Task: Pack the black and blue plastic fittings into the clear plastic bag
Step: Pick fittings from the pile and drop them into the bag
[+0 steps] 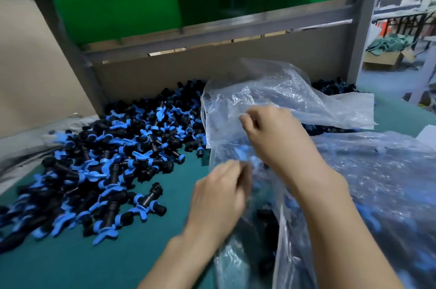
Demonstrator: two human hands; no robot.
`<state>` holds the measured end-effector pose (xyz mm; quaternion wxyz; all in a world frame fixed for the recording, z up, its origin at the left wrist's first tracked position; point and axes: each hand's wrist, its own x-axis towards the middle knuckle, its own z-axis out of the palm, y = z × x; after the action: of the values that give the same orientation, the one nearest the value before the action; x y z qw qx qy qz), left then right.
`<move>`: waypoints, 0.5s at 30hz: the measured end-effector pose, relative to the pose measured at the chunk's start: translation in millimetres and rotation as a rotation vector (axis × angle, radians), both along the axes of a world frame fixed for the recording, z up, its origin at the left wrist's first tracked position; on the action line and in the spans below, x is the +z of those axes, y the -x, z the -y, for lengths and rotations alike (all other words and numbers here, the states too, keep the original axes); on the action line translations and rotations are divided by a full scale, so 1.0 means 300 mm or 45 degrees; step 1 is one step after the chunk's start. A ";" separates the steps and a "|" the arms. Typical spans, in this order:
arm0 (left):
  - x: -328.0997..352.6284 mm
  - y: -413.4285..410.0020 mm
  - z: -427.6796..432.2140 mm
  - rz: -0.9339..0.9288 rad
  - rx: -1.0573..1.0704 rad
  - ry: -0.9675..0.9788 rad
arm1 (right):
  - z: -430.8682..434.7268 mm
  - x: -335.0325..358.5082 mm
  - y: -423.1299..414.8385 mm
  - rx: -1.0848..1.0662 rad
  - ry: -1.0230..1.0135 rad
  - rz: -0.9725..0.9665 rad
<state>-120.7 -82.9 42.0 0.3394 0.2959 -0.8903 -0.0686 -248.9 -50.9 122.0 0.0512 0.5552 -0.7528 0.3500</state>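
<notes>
While the clear plastic bag (278, 90) stands open at 2 o'clock on the tabletop (70, 265), right grip (276, 140) pinches its film. Left grip (219, 196), blurred, curls on the bag edge. Black and blue fittings (113, 147) piled at 9 o'clock; more show thru film at 5.

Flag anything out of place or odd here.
Nothing looks damaged. The fittings lie in a loose heap on the green table, a few strays at its near edge. Left hand and right hand grip the crumpled clear bag.
</notes>
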 end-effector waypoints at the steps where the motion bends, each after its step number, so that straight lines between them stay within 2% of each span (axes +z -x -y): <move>1: -0.035 -0.083 0.020 -0.026 0.063 0.134 | 0.000 -0.004 0.000 -0.006 -0.009 -0.004; 3: -0.076 -0.240 0.037 -0.052 0.254 0.126 | 0.001 -0.009 0.000 -0.017 -0.018 -0.007; 5: -0.094 -0.335 0.050 0.116 0.583 0.003 | 0.003 -0.015 -0.001 -0.024 -0.027 -0.010; 7: -0.122 -0.400 0.084 0.252 0.836 0.024 | 0.005 -0.021 -0.007 -0.037 -0.046 -0.021; 9: -0.128 -0.430 0.096 0.370 0.926 -0.015 | 0.009 -0.026 -0.012 -0.052 -0.074 -0.035; 15: -0.136 -0.379 0.120 0.468 1.000 -0.003 | 0.019 -0.035 -0.018 -0.055 -0.120 -0.056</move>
<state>-6.9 -119.0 1.2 0.1753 0.6198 -0.7557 0.1184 -243.4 -56.6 111.6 0.0492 0.5480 -0.7790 0.3007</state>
